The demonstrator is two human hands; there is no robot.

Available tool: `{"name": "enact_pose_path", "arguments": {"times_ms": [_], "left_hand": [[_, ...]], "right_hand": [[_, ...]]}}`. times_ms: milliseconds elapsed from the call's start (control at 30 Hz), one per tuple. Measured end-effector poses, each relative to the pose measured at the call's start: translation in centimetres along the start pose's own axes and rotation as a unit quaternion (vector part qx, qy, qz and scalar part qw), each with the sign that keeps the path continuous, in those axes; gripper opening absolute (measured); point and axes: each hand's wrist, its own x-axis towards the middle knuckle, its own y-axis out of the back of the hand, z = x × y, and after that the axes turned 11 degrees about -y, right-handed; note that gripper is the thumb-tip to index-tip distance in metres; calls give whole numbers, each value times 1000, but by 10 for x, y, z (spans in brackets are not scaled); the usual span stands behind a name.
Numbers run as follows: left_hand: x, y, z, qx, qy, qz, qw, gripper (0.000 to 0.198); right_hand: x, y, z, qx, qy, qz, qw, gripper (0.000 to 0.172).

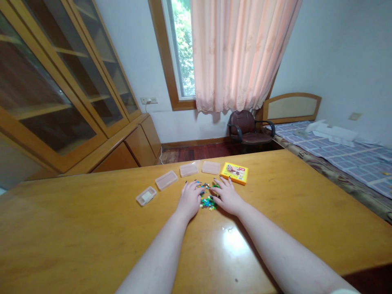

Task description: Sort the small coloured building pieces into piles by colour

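A loose heap of small coloured pieces [208, 201], in green, blue, yellow, white and black, lies on the wooden table [101, 228]. They look like tiny building bricks, though they are too small to be sure. My left hand [190, 198] rests along the heap's left side, fingers spread and touching its edge. On the opposite side my right hand [228, 196] lies with its fingers apart over the edge of the pieces, hiding some of them. Neither hand grips anything that I can see. A yellow box [235, 173] with a printed picture sits just beyond my right hand.
Clear plastic boxes form an arc behind the heap: one with a white item inside [146, 196], then another [166, 180], a third [188, 169] and a flat one [210, 167]. Past the table stand a chair [249, 126], a bed [337, 143] and a glass-fronted cabinet [101, 134].
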Motion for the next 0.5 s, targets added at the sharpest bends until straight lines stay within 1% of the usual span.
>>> {"name": "enact_pose_path", "arguments": {"times_ms": [100, 167, 233, 300, 367, 433, 500], "left_hand": [[1, 1, -2, 12, 25, 23, 999, 33], [1, 2, -3, 17, 31, 21, 999, 29], [1, 2, -3, 22, 30, 11, 999, 28], [1, 2, -3, 26, 23, -2, 999, 29], [1, 1, -2, 27, 11, -20, 999, 32], [1, 0, -1, 26, -2, -38, 999, 35], [1, -2, 0, 22, -13, -49, 998, 38]], "right_hand": [[-1, -1, 0, -6, 11, -33, 999, 42], [-1, -2, 0, -10, 18, -53, 998, 45], [-1, -2, -1, -16, 15, -56, 998, 46], [0, -2, -1, -24, 4, -40, 999, 45], [1, 0, 0, -33, -19, -11, 999, 44], [1, 2, 0, -38, -44, 17, 998, 40], [1, 4, 0, -38, -53, 33, 997, 36]]}}
